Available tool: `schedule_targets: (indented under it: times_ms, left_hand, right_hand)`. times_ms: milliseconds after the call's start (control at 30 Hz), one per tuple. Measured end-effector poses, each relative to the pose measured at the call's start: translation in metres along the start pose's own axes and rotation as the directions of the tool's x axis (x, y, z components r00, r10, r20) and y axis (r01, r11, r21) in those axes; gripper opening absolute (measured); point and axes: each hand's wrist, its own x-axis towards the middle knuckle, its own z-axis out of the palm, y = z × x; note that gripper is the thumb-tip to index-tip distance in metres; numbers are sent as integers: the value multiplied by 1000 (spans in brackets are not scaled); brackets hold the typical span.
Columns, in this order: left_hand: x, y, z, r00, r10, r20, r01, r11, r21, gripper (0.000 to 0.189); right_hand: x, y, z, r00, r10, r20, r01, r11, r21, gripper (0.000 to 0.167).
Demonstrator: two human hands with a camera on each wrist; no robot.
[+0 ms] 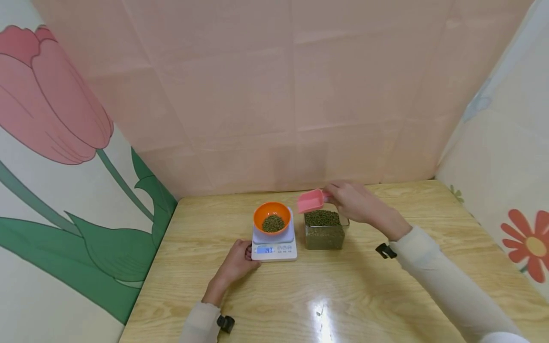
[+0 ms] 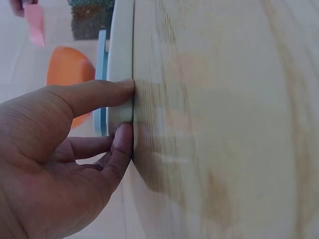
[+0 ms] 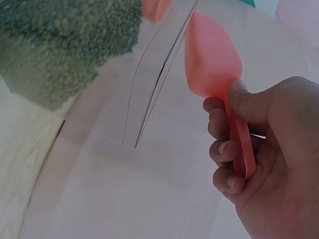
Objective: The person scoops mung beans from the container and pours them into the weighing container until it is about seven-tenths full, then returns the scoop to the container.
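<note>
My right hand [image 1: 353, 200] grips a pink scoop [image 1: 310, 201] by its handle, fingers wrapped round it in the right wrist view. The scoop is above a clear container [image 1: 324, 240] of small green beans [image 1: 321, 217]; no beans show in it. To the left, an orange bowl [image 1: 259, 218] with a small heap of green beans [image 1: 272, 223] sits on a white digital kitchen scale [image 1: 274, 256]. Its lit display seems to read 147. My left hand [image 1: 236, 263] holds the scale's near left corner, thumb on the front edge and fingers curled at the side.
Everything stands on a wood-grain table [image 1: 300, 295]. A pink-covered wall [image 1: 291, 119] rises behind it, close beyond the bowl and container. Side panels with a painted tulip [image 1: 68, 100] and a red flower [image 1: 535, 245] flank the table.
</note>
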Motion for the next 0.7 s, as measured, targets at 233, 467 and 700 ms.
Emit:
schedule_targets:
  times_ms: [233, 467, 700]
  left_hand:
    - [-1, 0, 0, 1000, 2, -2, -2, 1000, 3, 60]
    - [-1, -1, 0, 1000, 7, -2, -7, 1000, -17, 59]
    - [-1, -1, 1, 1000, 4, -6, -4, 1000, -20, 61]
  right_hand:
    - [-7, 7, -4, 1000, -2, -17, 2, 1000, -11, 13]
    - [-13, 9, -8, 1000, 25, -3, -25, 999, -27, 13]
    - [-17, 13, -8, 1000, 18, -5, -18, 999, -47, 8]
